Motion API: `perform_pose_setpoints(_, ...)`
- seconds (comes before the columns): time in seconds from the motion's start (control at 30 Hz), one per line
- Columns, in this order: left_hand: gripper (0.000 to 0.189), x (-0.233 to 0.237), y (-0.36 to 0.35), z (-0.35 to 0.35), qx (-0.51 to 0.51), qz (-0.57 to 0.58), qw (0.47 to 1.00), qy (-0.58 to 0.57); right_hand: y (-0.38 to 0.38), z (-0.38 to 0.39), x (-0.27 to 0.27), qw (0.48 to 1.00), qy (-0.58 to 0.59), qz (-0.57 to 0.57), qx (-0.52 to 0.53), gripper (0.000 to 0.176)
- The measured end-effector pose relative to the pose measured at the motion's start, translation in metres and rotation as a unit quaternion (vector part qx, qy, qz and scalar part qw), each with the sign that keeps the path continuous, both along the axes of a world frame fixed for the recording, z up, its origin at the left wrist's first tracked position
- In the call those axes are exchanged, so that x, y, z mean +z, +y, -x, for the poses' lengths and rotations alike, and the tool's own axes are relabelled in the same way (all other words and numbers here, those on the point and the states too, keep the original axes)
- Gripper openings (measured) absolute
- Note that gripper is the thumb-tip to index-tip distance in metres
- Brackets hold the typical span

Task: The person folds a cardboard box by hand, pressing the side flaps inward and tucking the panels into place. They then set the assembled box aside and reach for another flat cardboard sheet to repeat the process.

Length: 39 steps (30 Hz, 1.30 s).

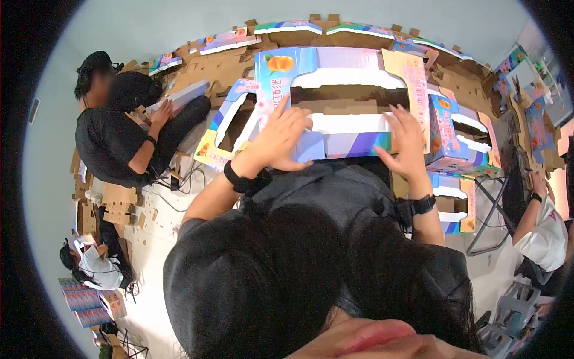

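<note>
In front of my body stands a printed cardboard box [353, 58], with orange fruit pictures, pink and blue panels and a long opening in its top. White flaps and brown inner cardboard show through that opening. My left hand [284, 136] lies on the left part of the box, fingers stretched and thumb apart along the near edge. On the right part rests my right hand [408, 142], its fingers spread over the top and thumb at the near side. Neither hand grips anything. Similar boxes stand close by: a left box [209, 146] and a right box [445, 128].
A person in black [113, 134] sits at the left, handling cardboard. Farther back is a person in a white top [101, 266] near stacked boxes [84, 302]. Another person's white sleeve [545, 236] shows at right, beside a folding table leg [487, 224]. Cardboard pieces line the wall.
</note>
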<state>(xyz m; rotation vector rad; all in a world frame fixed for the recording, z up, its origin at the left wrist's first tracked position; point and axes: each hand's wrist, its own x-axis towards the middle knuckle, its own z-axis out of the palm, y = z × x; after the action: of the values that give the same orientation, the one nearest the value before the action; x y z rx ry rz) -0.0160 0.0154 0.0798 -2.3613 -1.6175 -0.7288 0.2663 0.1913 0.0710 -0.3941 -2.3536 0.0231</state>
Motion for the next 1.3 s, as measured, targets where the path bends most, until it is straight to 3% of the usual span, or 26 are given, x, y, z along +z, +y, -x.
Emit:
perform_pose_setpoints(0.1, 0.067, -0.002, 0.001, -0.002, 0.012, 0.019, 1.000, -0.011, 0.005, 0.005, -0.012, 0.996, -0.090, 0.000, -0.011, 0.075)
perform_pose_setpoints(0.13, 0.068, -0.003, 0.002, -0.001, 0.010, 0.023, 1.000, -0.009, 0.007, 0.007, -0.011, 0.997, -0.063, -0.043, -0.011, 0.077)
perform_pose_setpoints(0.23, 0.076, -0.002, 0.001, 0.000, 0.009, 0.037, 0.999, -0.002, 0.010, 0.014, -0.015, 0.998, -0.054, 0.028, -0.016, 0.078)
perform_pose_setpoints(0.4, 0.102, 0.006, 0.001, -0.013, 0.035, 0.039, 0.999, 0.006, 0.007, 0.015, -0.005, 0.998, -0.062, 0.034, 0.000, 0.071)
perform_pose_setpoints(0.6, 0.100, 0.015, -0.006, -0.022, 0.088, -0.028, 0.996, -0.003, 0.008, 0.022, -0.022, 0.999, -0.019, 0.009, -0.040, 0.059)
perform_pose_setpoints(0.73, 0.102, 0.009, -0.011, -0.002, 0.143, -0.188, 0.970, -0.052, 0.013, 0.021, -0.038, 0.998, 0.026, 0.022, -0.055, 0.046)
perform_pose_setpoints(0.87, 0.107, 0.010, -0.018, 0.025, 0.202, -0.171, 0.941, -0.212, 0.011, 0.016, -0.041, 0.996, 0.083, 0.011, -0.020, 0.037)
perform_pose_setpoints(1.0, 0.111, 0.005, -0.019, 0.046, 0.044, -0.095, 0.878, -0.468, 0.008, 0.007, -0.039, 0.994, 0.099, -0.021, 0.030, 0.028)
perform_pose_setpoints(1.1, 0.111, 0.012, -0.031, 0.052, -0.051, -0.022, 0.845, -0.531, 0.022, 0.006, -0.036, 0.988, 0.133, -0.080, 0.019, 0.026)
perform_pose_setpoints(1.23, 0.108, 0.044, -0.038, 0.035, -0.054, 0.025, 0.800, -0.597, 0.038, 0.001, 0.014, 0.968, 0.168, -0.187, -0.013, 0.026)
perform_pose_setpoints(1.3, 0.101, 0.052, -0.040, 0.032, -0.025, 0.022, 0.837, -0.545, 0.047, -0.005, 0.045, 0.955, 0.179, -0.234, -0.012, 0.028)
